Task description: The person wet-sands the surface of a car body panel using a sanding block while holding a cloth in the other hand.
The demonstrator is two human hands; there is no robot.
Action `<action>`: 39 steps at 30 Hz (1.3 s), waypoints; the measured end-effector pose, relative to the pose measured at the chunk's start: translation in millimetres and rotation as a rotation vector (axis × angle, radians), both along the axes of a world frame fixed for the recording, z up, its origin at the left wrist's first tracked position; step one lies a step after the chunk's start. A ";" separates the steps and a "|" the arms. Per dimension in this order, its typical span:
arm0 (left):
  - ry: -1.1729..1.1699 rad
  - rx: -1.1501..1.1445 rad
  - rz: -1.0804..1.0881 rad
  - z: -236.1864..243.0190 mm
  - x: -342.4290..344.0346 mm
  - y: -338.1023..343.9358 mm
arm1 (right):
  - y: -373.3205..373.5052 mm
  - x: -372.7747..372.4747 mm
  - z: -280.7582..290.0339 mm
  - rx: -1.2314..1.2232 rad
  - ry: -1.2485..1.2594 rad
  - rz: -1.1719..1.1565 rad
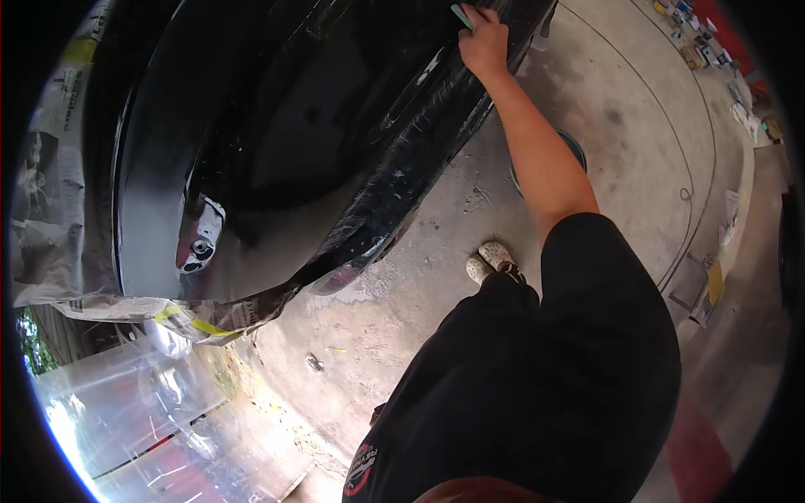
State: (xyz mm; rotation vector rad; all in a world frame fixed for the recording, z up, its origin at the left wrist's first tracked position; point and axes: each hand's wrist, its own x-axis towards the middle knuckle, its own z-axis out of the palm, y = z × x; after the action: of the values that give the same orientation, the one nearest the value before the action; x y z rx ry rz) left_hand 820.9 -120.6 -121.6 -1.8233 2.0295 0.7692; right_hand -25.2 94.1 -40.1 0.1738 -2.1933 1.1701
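My right hand point(485, 42) reaches to the top of the view, its fingers closed round a thin, pale green flat pad point(460, 16). The hand is at the glossy black car body panel point(310, 126), near its right edge. Whether the pad touches the paint I cannot tell. Pale scuffs and scratches run along the panel's lower right edge point(394, 180), below the hand. At the panel's lower left is a recess with a white-and-grey round fitting point(201, 245). My left hand does not show.
Newspaper masking point(54, 193) and yellow tape point(189, 323) border the car. A dark bucket point(573, 144) stands partly behind my forearm. My speckled clogs point(486, 260) are on the concrete floor point(402, 277). A hose or cable point(689, 151) curves across the right, near cans and clutter point(694, 57). Clear sheeting point(142, 419) hangs lower left.
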 end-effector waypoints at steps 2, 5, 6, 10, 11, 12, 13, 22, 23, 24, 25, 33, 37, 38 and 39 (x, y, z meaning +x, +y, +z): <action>0.006 0.012 0.025 2.3 6.8 8.0 | -48.8 74.9 3.3 -0.113 -0.046 0.113; 0.035 0.033 0.016 3.4 3.1 9.9 | -96.1 192.2 13.0 -0.180 -0.134 0.345; 0.053 0.039 0.010 5.3 -2.2 10.7 | -108.7 222.2 16.0 -0.200 -0.124 0.415; 0.207 0.059 0.033 56.4 -88.6 7.1 | -103.3 264.0 20.8 -0.328 -0.151 0.830; 0.254 0.064 0.041 79.1 -120.7 5.7 | -95.9 270.8 15.7 -0.340 -0.158 0.839; 0.319 0.023 -0.003 73.2 -113.7 -9.3 | -84.5 276.8 5.1 -0.372 -0.233 0.994; 0.380 -0.008 -0.057 65.2 -109.7 -24.9 | -68.4 279.3 -10.0 -0.393 -0.310 1.135; 0.160 -0.051 -0.010 74.1 -34.8 4.9 | 25.3 50.4 -56.3 -0.963 -0.251 0.344; 0.055 -0.043 -0.039 58.2 0.9 2.0 | 14.6 49.7 -46.4 -0.973 -0.258 0.338; -0.008 -0.034 -0.035 50.7 25.8 9.4 | -6.1 51.9 -31.8 -0.912 -0.198 0.243; -0.035 -0.021 -0.016 48.8 36.7 15.3 | -27.4 56.4 -21.7 -0.847 -0.139 0.146; 0.061 -0.024 0.093 64.7 29.8 23.5 | -180.6 332.1 -19.9 -0.614 -0.184 0.522; 0.231 -0.057 0.173 94.1 -25.6 13.1 | -207.3 392.0 -37.8 -0.490 -0.255 0.993; 0.259 -0.069 0.168 100.0 -39.0 10.8 | -205.0 393.7 -44.6 -0.487 -0.248 1.001; 0.294 -0.086 0.143 108.0 -52.9 10.5 | -192.3 392.2 -51.6 -0.372 -0.258 1.048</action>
State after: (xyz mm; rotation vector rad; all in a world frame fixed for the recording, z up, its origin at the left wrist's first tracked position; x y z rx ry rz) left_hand 768.0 -110.1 -13.6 -2.0223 2.1539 1.0612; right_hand 367.0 -98.2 -91.7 1.1581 -2.0344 2.2205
